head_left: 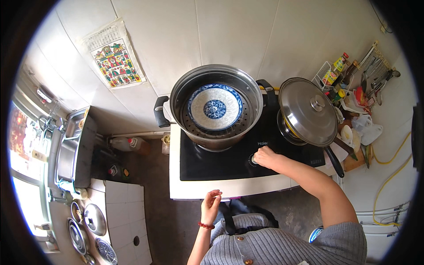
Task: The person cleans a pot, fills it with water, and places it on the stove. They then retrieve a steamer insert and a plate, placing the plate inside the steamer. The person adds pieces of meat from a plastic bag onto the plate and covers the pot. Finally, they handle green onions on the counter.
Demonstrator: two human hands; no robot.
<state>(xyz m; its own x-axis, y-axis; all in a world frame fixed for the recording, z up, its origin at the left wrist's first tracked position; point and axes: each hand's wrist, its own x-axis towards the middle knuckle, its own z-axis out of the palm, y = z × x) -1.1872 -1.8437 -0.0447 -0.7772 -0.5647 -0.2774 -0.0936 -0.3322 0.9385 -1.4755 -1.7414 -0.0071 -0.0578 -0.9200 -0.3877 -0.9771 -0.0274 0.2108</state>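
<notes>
My right hand (265, 157) grips a round control knob (253, 159) on the black glass Haier gas hob (215, 167). In front of the counter's edge, my left hand (210, 202) hangs in the air with fingers loosely bent, touching nothing; a red bead bracelet circles its wrist. Over the left burner sits a large steel steamer pot (217, 140) without a lid. Inside it, a blue-and-white patterned plate (215, 106) rests on the perforated steamer tray (195, 130). A frying pan under a steel lid (306, 112) stands over the right burner, largely hidden by that lid.
Bottles (334, 71) in a wire rack, hanging utensils (376, 74) and a white plastic bag (367, 129) crowd the right. Pan handles (334, 162) jut past the hob's front right. At left are a steel sink (66, 162) and a tiled counter (124, 212) with pot lids.
</notes>
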